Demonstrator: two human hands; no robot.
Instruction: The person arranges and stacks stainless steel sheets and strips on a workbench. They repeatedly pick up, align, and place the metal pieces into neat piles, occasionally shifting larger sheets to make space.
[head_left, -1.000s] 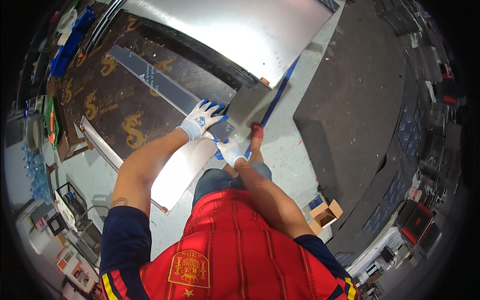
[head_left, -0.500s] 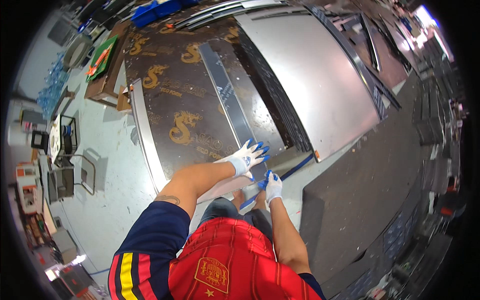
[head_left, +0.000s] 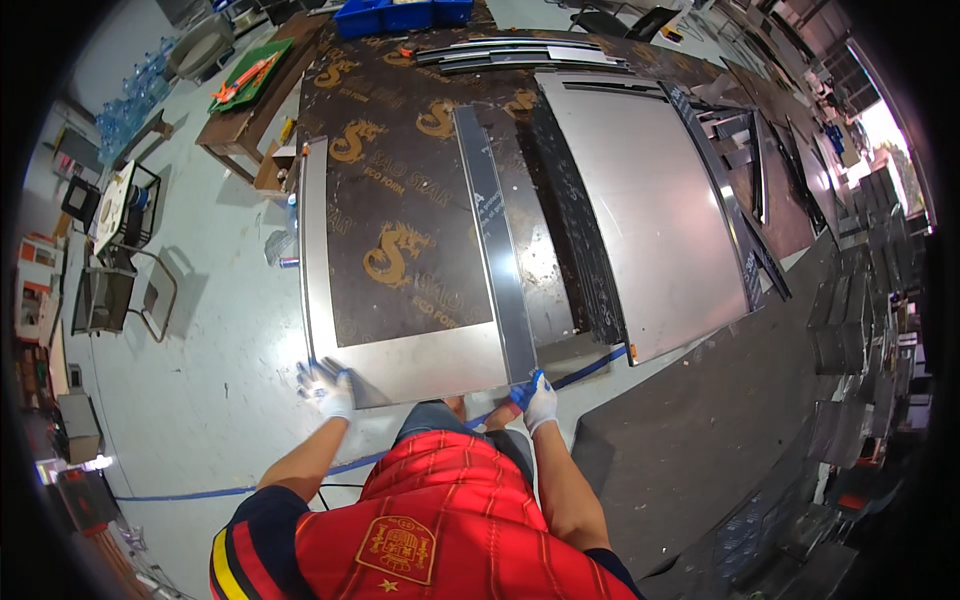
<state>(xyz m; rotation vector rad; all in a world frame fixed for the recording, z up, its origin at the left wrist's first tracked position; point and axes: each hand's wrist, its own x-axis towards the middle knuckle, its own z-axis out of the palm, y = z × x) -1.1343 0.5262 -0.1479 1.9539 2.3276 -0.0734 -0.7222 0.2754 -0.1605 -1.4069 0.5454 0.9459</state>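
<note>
Both hands wear white gloves with blue fingertips. My left hand (head_left: 328, 390) lies with fingers spread at the near left corner, where a narrow silver metal strip (head_left: 316, 240) meets a wider silver sheet (head_left: 420, 366). My right hand (head_left: 540, 402) is closed at the near end of a dark, film-covered metal strip (head_left: 497, 240), its fingertips at the corner. Together the three pieces form a U shape on the dark printed board (head_left: 400, 310) of the worktable. How the pieces join is too fine to make out.
Right of the strip, a large silver sheet (head_left: 650, 220) tops a dark stack. Long metal profiles (head_left: 520, 55) lie at the far edge, near a blue bin (head_left: 400, 15). A dark grey panel (head_left: 690, 430) stands at the right. Chairs (head_left: 110, 290) are on the left floor.
My left hand has moved from the dark strip leftward to the near left corner, uncovering the silver sheet. My right hand stays at the strip's near end. The view has shifted.
</note>
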